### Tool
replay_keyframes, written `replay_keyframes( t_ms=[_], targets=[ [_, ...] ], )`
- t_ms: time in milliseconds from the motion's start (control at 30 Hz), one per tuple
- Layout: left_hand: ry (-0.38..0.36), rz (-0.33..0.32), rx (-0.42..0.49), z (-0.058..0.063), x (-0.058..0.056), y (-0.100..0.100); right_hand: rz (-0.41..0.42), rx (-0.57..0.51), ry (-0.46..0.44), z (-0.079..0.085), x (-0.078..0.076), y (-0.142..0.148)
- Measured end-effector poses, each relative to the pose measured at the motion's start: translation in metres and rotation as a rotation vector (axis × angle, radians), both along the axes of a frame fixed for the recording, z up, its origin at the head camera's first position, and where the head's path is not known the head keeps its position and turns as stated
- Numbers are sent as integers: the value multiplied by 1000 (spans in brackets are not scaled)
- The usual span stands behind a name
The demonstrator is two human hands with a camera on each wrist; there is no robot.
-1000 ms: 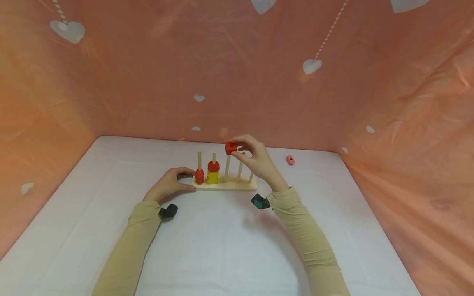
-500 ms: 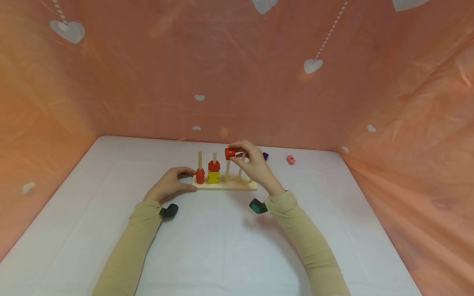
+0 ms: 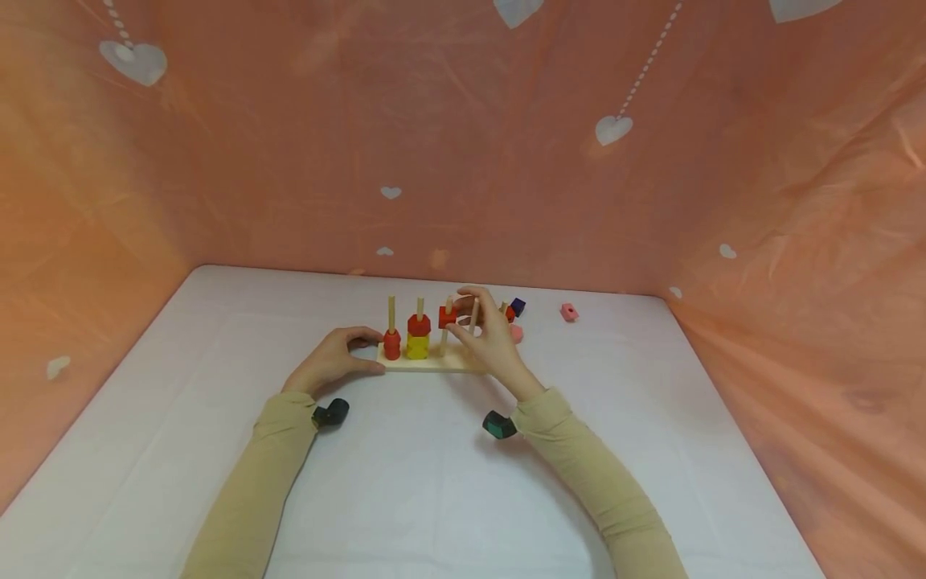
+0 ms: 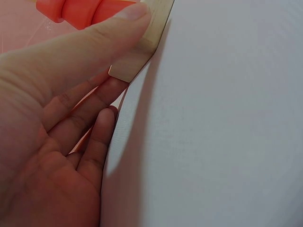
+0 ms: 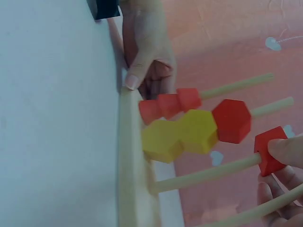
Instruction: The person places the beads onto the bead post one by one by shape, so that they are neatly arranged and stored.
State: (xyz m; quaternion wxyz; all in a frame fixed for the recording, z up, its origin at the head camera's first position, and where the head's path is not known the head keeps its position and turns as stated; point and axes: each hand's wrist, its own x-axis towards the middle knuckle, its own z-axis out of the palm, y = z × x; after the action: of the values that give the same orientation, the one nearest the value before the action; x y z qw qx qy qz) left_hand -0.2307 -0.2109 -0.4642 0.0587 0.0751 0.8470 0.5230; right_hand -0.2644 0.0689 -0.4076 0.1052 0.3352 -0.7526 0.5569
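My left hand [image 3: 333,359] grips the left end of a wooden peg stand [image 3: 434,366], thumb on its front edge and fingers behind, as the left wrist view also shows. With my right hand [image 3: 495,338] I pinch a red square bead [image 3: 447,318], which sits high on the third peg; the peg tip pokes out above it. In the right wrist view, the peg [image 5: 208,175] runs into this bead. On the first peg is a red stack [image 3: 391,346]. The second peg carries yellow beads [image 3: 417,346] topped by a red hexagonal bead [image 3: 419,325].
Behind and right of my right hand lie a purple bead [image 3: 518,306], part of a red piece [image 3: 510,314] and a pink piece [image 3: 516,333]. Another pink bead [image 3: 569,312] lies farther right. A bare fourth peg [image 3: 474,315] stands beside my right fingers.
My right hand has lowered the red bead from above the third peg onto its upper part. Loose pieces behind that hand have come into sight. My left hand stays in place.
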Motion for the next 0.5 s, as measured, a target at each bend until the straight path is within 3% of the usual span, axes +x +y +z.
replay_keyframes(
  t_ms=[200, 500],
  targets=[
    [12, -6, -5, 0, 0, 0, -50, 6, -134, -15, 3, -1],
    [8, -6, 15, -1, 0, -1, -50, 34, -343, -36, 5, -1]
  ],
)
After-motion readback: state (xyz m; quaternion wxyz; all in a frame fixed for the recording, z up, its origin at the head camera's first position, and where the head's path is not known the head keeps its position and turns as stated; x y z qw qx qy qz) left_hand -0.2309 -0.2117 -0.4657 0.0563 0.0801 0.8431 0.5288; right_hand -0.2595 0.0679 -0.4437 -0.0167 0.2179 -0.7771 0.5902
